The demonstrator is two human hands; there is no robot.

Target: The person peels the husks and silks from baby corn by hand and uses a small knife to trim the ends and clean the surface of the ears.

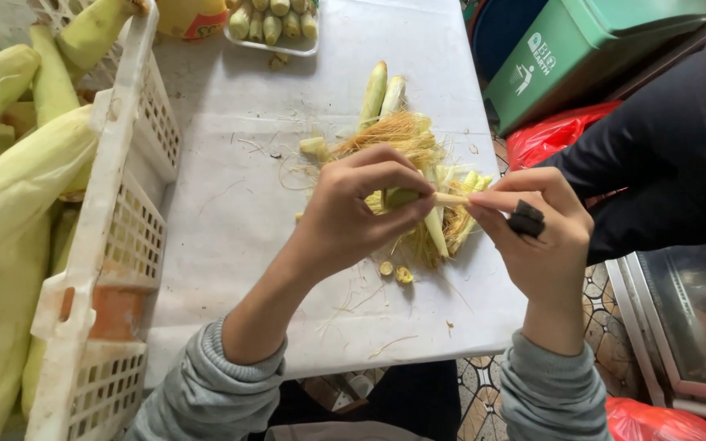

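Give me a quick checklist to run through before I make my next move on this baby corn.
1. Left hand gripping the baby corn: ok.
2. Right hand holding the small black tool: ok.
3. Tool's edge clear of fingers: cannot tell.
4. Husk and silk pile off the work spot: not ok, directly beneath.
5. Crate of unpeeled corn within reach: ok.
6. Tray of peeled corn on the table: ok.

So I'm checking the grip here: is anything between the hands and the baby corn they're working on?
Nothing visible. The left hand pinches the baby corn directly, and the right hand touches its pale tip, with a small black tool in its fingers. Husks and silk lie on the white table underneath, not between.
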